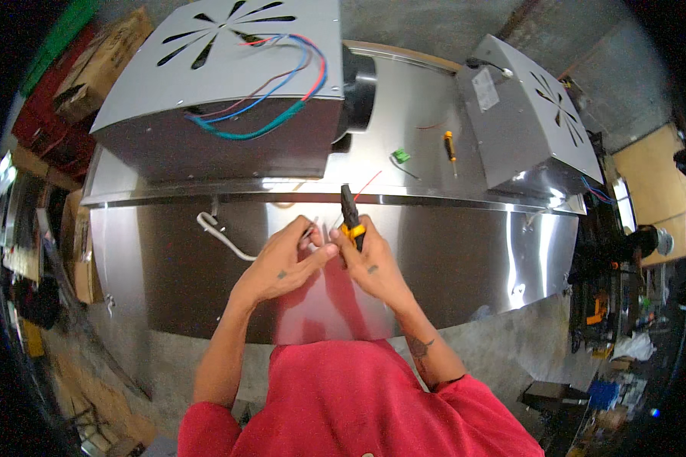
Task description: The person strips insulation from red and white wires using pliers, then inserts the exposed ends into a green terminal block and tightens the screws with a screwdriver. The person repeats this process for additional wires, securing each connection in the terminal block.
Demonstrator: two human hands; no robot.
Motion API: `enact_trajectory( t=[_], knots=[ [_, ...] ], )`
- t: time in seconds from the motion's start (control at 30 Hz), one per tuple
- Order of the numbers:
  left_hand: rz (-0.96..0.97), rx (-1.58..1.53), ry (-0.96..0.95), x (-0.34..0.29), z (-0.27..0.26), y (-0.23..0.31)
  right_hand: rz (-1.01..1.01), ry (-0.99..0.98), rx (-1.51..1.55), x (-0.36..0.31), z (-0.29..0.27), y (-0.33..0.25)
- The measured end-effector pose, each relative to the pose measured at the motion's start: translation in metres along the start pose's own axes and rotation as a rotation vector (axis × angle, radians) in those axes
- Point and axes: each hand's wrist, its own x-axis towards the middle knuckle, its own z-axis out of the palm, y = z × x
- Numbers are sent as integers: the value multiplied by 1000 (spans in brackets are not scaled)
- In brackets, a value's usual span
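My left hand [282,266] is closed, its fingertips pinching the end of a white cable [236,249] that loops out to the left over the steel surface. Close beside it, my right hand [373,266] grips pliers [349,204] with a black head and yellow-and-black handles. The head of the pliers points away from me. Between the two hands, thin wire ends show, partly hidden by my fingers. A thin red wire [370,183] lies just beyond the pliers.
A large grey metal box [160,84] with loose coloured wires [305,84] stands far left, a black round outlet [360,87] on its side. Another grey box [511,114] stands far right. Between them lie a green connector [401,156] and a yellow-handled screwdriver [450,148].
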Motion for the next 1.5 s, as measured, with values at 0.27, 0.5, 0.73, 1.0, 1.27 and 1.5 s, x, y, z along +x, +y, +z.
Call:
enact_trajectory(
  t=[0.27,0.5,0.73,1.0,1.27,1.5],
  knots=[
    [21,-136,120,-6,2,-3,357,-168,780,97,-125,25],
    [-91,-170,158,-7,11,-12,192,-66,357,29,-53,28],
    [-89,-231,215,-4,9,-9,129,153,435,76,-77,38],
    [-134,-269,203,-6,13,-11,80,-116,1112,119,-155,46],
    [-132,-277,218,-9,12,-11,191,-282,1311,141,-185,66],
    [-177,-338,241,-8,14,-6,170,-285,1030,67,-136,48]
  ],
)
